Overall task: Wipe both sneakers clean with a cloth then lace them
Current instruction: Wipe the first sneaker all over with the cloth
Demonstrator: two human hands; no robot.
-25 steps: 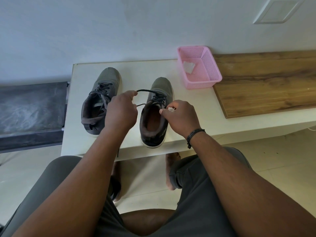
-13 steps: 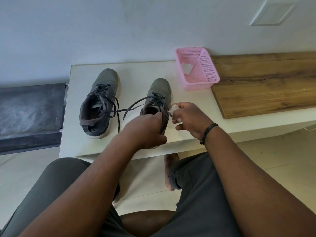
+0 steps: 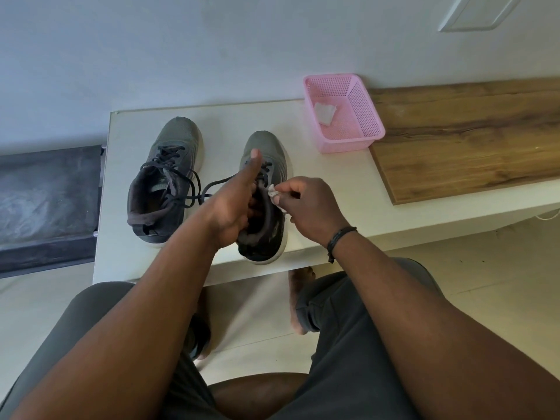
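Two grey sneakers with dark laces stand side by side on a white table (image 3: 333,189), toes toward the wall. The left sneaker (image 3: 165,180) stands alone, its loose laces trailing to the right. My left hand (image 3: 235,204) grips the right sneaker (image 3: 266,213) at its opening, fingers inside and thumb pointing up along the tongue. My right hand (image 3: 306,204) pinches a small white cloth (image 3: 274,195) against that sneaker's right collar. The right sneaker's lace (image 3: 216,184) loops out to the left.
A pink mesh basket (image 3: 363,116) with a white scrap inside stands at the back of the table. A wooden board (image 3: 466,137) lies to its right. A dark bench (image 3: 45,201) sits left of the table. My knees and bare feet are below the table's front edge.
My left hand let go of the lace and moved into the right sneaker's opening, thumb raised. My right hand shifted the cloth onto the sneaker's collar. The loose laces dropped onto the table.
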